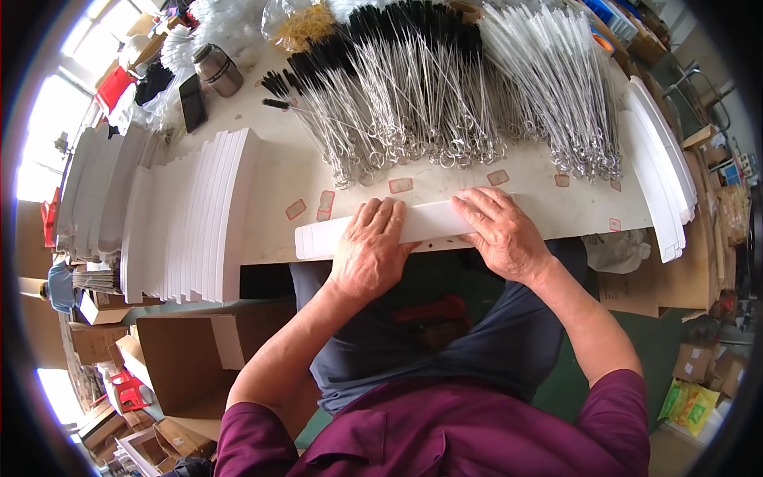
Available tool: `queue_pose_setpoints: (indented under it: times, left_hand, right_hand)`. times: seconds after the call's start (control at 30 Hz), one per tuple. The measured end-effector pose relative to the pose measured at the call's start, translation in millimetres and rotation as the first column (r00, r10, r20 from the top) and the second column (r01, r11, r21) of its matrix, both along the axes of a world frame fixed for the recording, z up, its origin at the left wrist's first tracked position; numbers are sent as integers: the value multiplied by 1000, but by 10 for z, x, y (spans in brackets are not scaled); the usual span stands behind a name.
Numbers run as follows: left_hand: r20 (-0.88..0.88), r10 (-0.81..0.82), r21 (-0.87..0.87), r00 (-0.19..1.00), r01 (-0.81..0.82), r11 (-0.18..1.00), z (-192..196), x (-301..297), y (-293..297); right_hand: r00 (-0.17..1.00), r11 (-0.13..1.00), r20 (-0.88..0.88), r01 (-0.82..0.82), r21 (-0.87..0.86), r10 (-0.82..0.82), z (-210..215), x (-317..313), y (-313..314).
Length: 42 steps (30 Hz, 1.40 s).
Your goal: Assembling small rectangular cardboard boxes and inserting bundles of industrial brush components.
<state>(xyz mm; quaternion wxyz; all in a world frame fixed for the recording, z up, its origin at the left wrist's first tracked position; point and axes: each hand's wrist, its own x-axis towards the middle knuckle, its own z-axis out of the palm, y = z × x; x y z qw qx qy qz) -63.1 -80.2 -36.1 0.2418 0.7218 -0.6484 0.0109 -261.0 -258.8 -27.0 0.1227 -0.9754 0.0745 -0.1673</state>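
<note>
Head view of a seated person working at the near edge of a pale worktable [556,207]. A long, flat white card strip [373,230] lies along that edge, directly in front of the person. The left hand [367,253] lies palm-down on the strip's middle with fingers flat and together, pressing rather than clasping; the right hand [499,230] rests likewise on the strip's right part, fingers extended over its top edge, clamped on nothing. Containers: a brown metal flask [218,70] stands at the table's far left beside a dark phone [192,102]; its contents cannot be seen. A clear plastic bag [302,24] at the far edge holds yellowish material. Open cardboard boxes [183,358] stand on the floor at lower left; more boxes [699,362] lie at lower right. Surface: a fanned stack of white card blanks [199,215] covers the table's left side, and a second stack [660,167] curves along the right edge. Bundles of wire-handled brushes, black-bristled [381,87] and white-bristled [556,87], spread across the far half. Small red-outlined labels [401,185] lie scattered between brushes and strip. Room: bright windows [48,127] at left, green floor [652,334] below.
</note>
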Motion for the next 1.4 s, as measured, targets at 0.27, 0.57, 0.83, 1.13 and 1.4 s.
queue_pose_setpoints:
  times: [0.27, 0.57, 0.83, 1.13, 1.4]
  left_hand:
    - [43, 8, 58, 999, -11, 998, -105, -109, 123]
    - [174, -7, 147, 985, -19, 989, -234, -153, 266]
    - [265, 154, 162, 952, -202, 966, -142, 332, 776]
    - [289, 184, 176, 940, -241, 954, -75, 204, 732]
    - [37, -30, 207, 999, 21, 978, 391, -293, 777]
  right_hand:
    - [997, 998, -57, 43, -41, -45, -36, 37, 271]
    - [997, 986, -81, -10, -168, -4, -262, 257, 500]
    - [966, 961, -131, 193, -200, -222, -232, -263, 70]
    - [980, 976, -26, 195, -98, -198, -174, -289, 96]
    - [990, 987, 143, 3, -161, 20, -14, -341, 284]
